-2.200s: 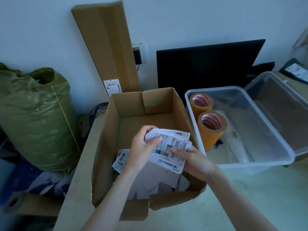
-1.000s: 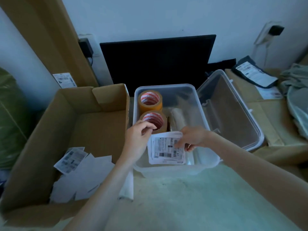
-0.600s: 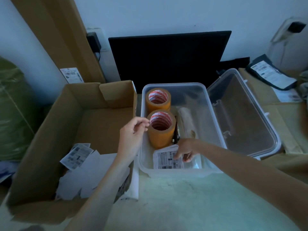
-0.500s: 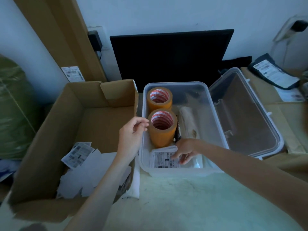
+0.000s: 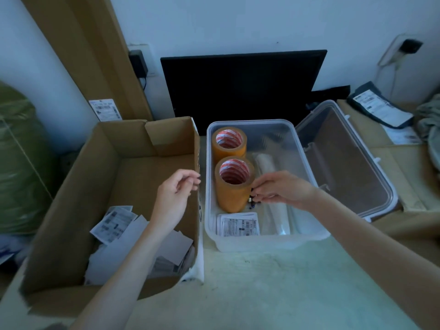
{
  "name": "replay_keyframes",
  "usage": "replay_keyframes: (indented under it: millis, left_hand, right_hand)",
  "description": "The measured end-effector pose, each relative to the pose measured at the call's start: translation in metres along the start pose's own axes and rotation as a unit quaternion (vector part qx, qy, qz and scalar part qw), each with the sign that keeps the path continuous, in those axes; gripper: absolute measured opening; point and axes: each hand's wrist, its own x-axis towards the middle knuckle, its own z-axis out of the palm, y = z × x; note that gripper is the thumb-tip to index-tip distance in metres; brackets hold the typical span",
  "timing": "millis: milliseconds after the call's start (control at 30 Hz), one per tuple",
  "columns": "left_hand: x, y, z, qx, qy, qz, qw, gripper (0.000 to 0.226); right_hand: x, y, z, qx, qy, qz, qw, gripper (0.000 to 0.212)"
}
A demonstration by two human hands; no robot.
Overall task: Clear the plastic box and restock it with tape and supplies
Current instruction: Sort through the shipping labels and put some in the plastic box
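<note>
White labels (image 5: 238, 224) lie just below right hand (image 5: 283, 189)

pale table (image 5: 273, 294), cardboard box (image 5: 71, 210), plastic box (image 5: 262, 241)

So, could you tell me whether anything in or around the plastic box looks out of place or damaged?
The cardboard box looks worn: its near right corner is torn and frayed, and labels lie loose inside. In the plastic box, the two tape rolls stand upright and the label stack lies flat. Nothing has spilled.
</note>
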Motion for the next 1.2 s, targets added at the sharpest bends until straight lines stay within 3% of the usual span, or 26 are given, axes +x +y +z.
replay_keyframes:
  millis: [267, 467, 533, 600, 733, 833, 1133, 1200]
  left_hand:
    - [-0.002, -0.024, -0.059, 0.083, -0.041, 0.004, 0.996, 0.016]
    - [0.000, -0.074, -0.100, 0.210, -0.151, -0.017, 0.966, 0.024]
    - [0.001, -0.096, -0.111, 0.295, -0.218, -0.045, 0.929, 0.040]
    - [0.000, -0.116, -0.108, 0.397, -0.303, -0.046, 0.865, 0.060]
    - [-0.013, -0.142, -0.095, 0.503, -0.446, 0.120, 0.731, 0.084]
    - [-0.023, -0.158, -0.083, 0.521, -0.478, 0.173, 0.686, 0.089]
    - [-0.028, -0.167, -0.072, 0.565, -0.398, 0.228, 0.686, 0.055]
    - [-0.027, -0.166, -0.072, 0.559, -0.372, 0.226, 0.706, 0.045]
  right_hand:
    - [-0.032, -0.044, 0.063, 0.087, 0.063, -0.143, 0.984, 0.009]
    - [-0.021, -0.055, 0.138, 0.091, 0.048, -0.185, 0.977, 0.012]
    - [-0.012, -0.057, 0.165, 0.079, 0.046, -0.187, 0.978, 0.012]
    - [-0.005, -0.054, 0.184, 0.059, 0.055, -0.183, 0.980, 0.014]
    - [0.009, -0.043, 0.212, 0.008, 0.085, -0.170, 0.982, 0.018]
    - [0.013, -0.035, 0.218, 0.025, 0.103, -0.149, 0.983, 0.017]
    - [0.010, -0.025, 0.213, 0.156, 0.132, -0.150, 0.967, 0.017]
    - [0.010, -0.024, 0.215, 0.158, 0.134, -0.153, 0.966, 0.017]
